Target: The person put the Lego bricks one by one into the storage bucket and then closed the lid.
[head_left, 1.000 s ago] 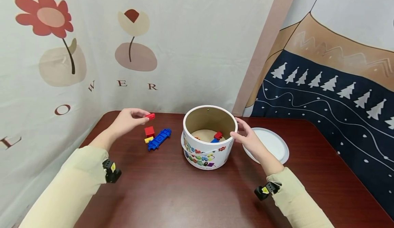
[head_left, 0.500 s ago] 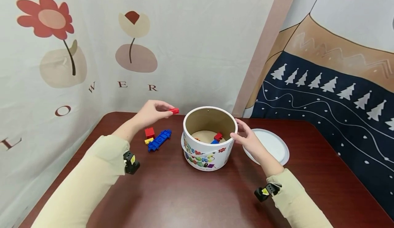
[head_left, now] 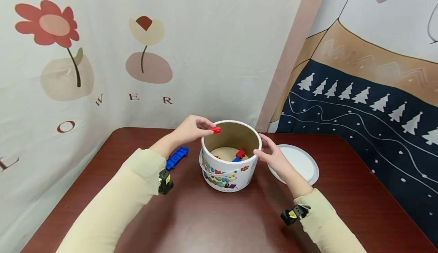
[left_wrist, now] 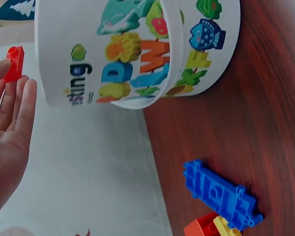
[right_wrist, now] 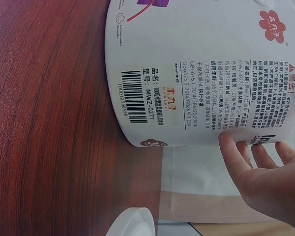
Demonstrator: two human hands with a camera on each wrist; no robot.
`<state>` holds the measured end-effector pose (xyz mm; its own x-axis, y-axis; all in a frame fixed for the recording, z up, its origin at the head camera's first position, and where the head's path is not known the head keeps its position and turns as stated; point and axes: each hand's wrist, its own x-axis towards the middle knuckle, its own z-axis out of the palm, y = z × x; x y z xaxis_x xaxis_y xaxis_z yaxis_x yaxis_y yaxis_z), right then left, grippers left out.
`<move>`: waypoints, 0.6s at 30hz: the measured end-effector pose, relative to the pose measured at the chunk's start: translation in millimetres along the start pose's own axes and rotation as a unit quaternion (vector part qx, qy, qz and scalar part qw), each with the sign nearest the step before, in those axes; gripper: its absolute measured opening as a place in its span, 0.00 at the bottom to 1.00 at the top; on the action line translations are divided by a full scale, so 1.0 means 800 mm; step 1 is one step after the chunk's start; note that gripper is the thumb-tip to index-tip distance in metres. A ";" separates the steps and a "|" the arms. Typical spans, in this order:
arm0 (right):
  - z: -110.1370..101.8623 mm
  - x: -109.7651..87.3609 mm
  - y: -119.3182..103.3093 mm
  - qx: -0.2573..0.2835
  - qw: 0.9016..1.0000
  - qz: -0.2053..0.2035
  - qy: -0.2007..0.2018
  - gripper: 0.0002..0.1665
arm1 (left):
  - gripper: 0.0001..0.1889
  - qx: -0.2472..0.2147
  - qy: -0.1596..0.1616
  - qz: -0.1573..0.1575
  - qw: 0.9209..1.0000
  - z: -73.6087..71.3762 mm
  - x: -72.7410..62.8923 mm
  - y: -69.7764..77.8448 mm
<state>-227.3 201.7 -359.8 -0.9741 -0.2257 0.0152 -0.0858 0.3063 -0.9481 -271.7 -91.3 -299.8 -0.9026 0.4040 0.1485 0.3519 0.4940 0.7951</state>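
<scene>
My left hand (head_left: pixel 193 128) pinches a small red toy brick (head_left: pixel 216 130) between thumb and fingers, over the left rim of a round white bucket (head_left: pixel 243 179) printed with colourful letters and animals. The brick's single stud shows in the left wrist view. Against the bucket's right side, near its rim, my right hand (head_left: pixel 275 158) rests with relaxed, spread fingers; the right wrist view has the fingertips (right_wrist: pixel 227 140) at the printed wall. Inside the bucket lie a red brick (head_left: pixel 241 153) and a blue piece (head_left: pixel 236 159), with a little more red at the left, partly hidden.
Left of the bucket lies a blue toy chassis (head_left: pixel 176 158). Beside it, a red block (left_wrist: pixel 201 226) and a yellow piece (left_wrist: pixel 226 227) show in the left wrist view, hidden by my arm in the head view. A white lid (head_left: pixel 301 163) lies on the table right of the bucket.
My left hand has carried the red toy brick rightward, from above the loose pieces to the bucket's left rim. My right hand stays at the bucket.
</scene>
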 end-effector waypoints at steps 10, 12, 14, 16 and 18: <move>0.001 -0.002 0.001 0.001 1.000 0.004 0.000 0.38 | 0.15 -0.008 -0.016 0.004 1.000 0.008 0.002 -0.005; 0.001 -0.001 0.001 0.000 1.000 0.002 -0.002 0.39 | 0.16 -0.008 -0.007 0.005 1.000 0.005 0.000 -0.006; 0.001 0.000 0.001 -0.002 1.000 0.000 -0.003 0.39 | 0.17 -0.006 0.008 0.002 1.000 0.000 -0.001 -0.009; 0.001 0.000 0.001 -0.003 1.000 -0.001 -0.003 0.40 | 0.17 0.001 0.028 -0.001 1.000 -0.007 -0.002 -0.014; 0.001 0.000 0.002 -0.006 1.000 0.001 -0.001 0.40 | 0.18 0.003 0.046 -0.006 0.999 -0.015 -0.004 -0.020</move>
<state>-227.5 201.3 -361.6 -0.9740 -0.2260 0.0120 -0.0854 0.3177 -0.9443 -277.7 -109.8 -305.9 -0.9258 0.3260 0.1915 0.3415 0.5035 0.7936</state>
